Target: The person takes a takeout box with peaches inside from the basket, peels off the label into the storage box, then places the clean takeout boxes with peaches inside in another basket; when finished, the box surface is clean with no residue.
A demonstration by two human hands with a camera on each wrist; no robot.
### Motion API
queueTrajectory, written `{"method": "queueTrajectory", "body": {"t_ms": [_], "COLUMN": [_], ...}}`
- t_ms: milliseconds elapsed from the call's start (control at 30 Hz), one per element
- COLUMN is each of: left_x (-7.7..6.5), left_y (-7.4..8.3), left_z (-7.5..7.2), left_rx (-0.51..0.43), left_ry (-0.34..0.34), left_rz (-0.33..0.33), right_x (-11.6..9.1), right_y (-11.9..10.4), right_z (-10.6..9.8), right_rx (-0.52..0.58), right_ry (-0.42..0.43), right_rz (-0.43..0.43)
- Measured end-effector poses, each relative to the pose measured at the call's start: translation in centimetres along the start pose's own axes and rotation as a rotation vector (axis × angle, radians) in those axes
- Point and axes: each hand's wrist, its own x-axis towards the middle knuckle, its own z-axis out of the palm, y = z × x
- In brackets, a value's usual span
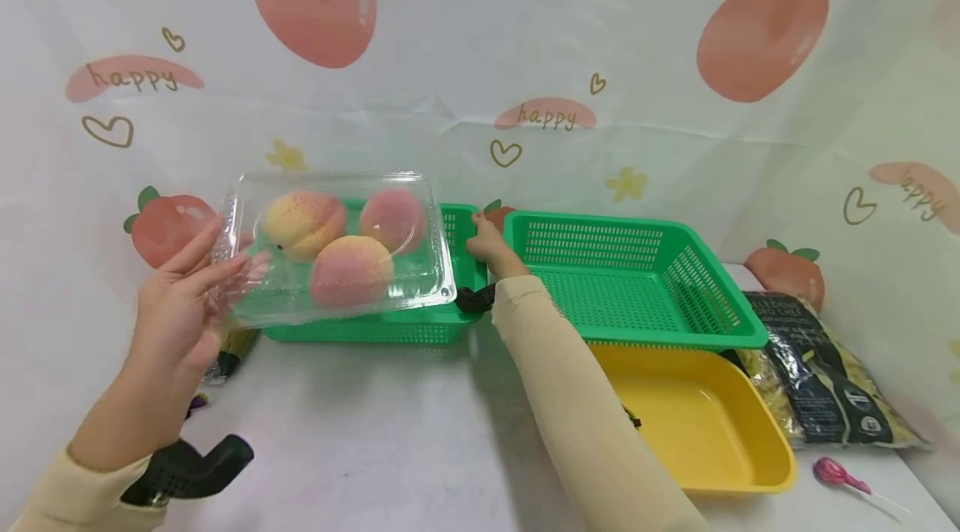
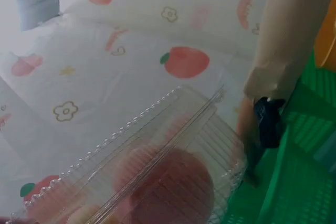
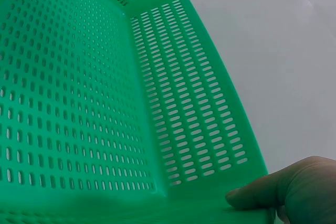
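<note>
My left hand (image 1: pixel 176 311) grips the left edge of a clear plastic clamshell box (image 1: pixel 420 278), raised and tilted in front of the left green basket (image 1: pixel 360 330). Three peaches (image 1: pixel 352 272) show through the plastic, yellow and pink. In the left wrist view, the box (image 2: pixel 157 135) has a ridged edge, and blurred peaches (image 2: pixel 173 187) are visible through it. At the left basket's far right corner, my right hand (image 1: pixel 495 248) holds the rim. The right wrist view shows its thumb (image 3: pixel 252 195) over the rim of the slotted basket (image 3: pixel 184 98); the other fingers are mostly hidden.
A second green basket (image 1: pixel 600 298) stands to the right, with a yellow tray (image 1: pixel 697 424) in front. A dark printed bag (image 1: pixel 825 373) and a pink lollipop (image 1: pixel 832 472) lie at the far right. Another package (image 1: pixel 236 348) lies partly hidden beside the left basket.
</note>
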Motion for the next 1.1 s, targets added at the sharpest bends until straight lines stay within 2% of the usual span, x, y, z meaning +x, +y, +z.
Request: {"method": "queueTrajectory", "body": {"t_ms": [300, 400, 500, 600, 800, 1100], "left_x": [5.2, 6.9, 8.3, 9.6, 11.5, 13.6], "left_y": [0.8, 1.0, 0.9, 0.6, -0.5, -2.4], "left_z": [1.2, 1.5, 1.6, 1.4, 0.3, -0.3], "left_rx": [0.222, 0.344, 0.45, 0.513, 0.629, 0.757], "left_ry": [-0.003, 0.007, 0.019, 0.039, 0.052, 0.02], "left_rz": [-0.084, -0.108, -0.12, -0.14, -0.233, -0.294], "right_x": [-0.2, -0.3, -0.5, -0.5, -0.4, -0.2], "right_y": [-0.2, -0.1, 0.0, 0.0, 0.0, 0.1], "right_z": [0.0, 0.1, 0.1, 0.1, 0.2, 0.3], "right_rx": [0.011, 0.0, -0.012, -0.013, -0.011, 0.011], "right_ry": [-0.003, -0.007, -0.006, 0.005, 0.011, 0.018], "right_rz": [-0.021, -0.026, -0.028, -0.026, -0.036, -0.02]}}
